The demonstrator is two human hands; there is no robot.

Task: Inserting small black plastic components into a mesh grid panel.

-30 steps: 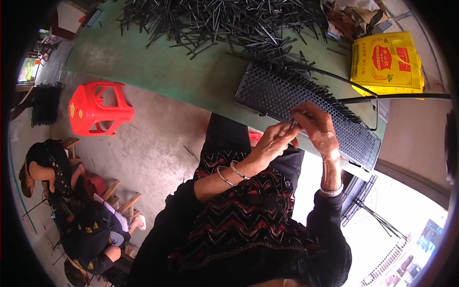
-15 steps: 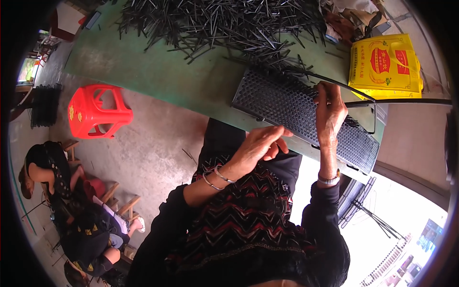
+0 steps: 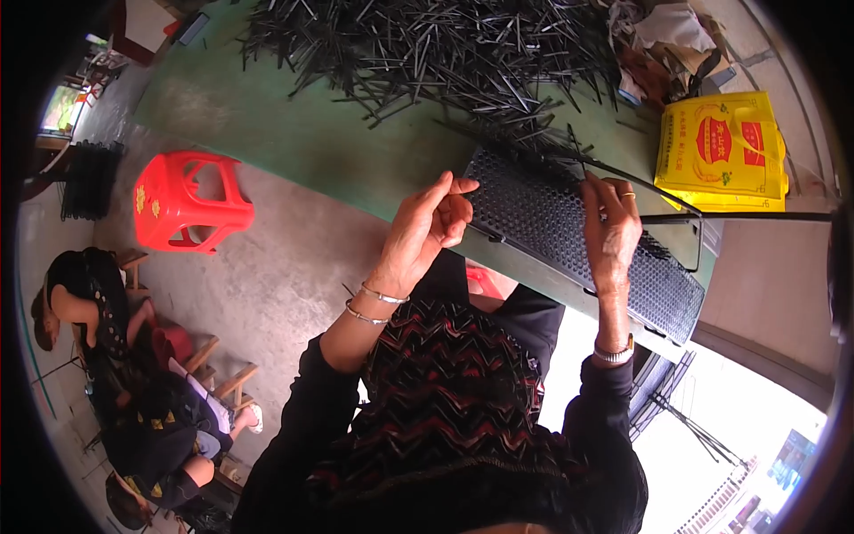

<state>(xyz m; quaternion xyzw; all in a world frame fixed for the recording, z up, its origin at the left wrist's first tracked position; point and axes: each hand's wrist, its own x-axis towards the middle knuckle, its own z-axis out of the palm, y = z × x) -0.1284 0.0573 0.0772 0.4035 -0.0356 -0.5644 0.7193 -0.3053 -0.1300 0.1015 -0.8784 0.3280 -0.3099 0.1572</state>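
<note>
"From your seat, what does the left hand do?"
"On my screen the left hand is in the air, with the fingers half curled, near the left end of the black tray with many small holes. If it pinches something, I cannot tell."
"And the right hand?"
"The right hand is above the tray, fingers close together. A thin black strip sticks up beside the fingertips; I cannot tell if they pinch it."
"Where is the tray?"
"It lies slanting on the green worktop, between the loose strip pile and the person's lap."
</note>
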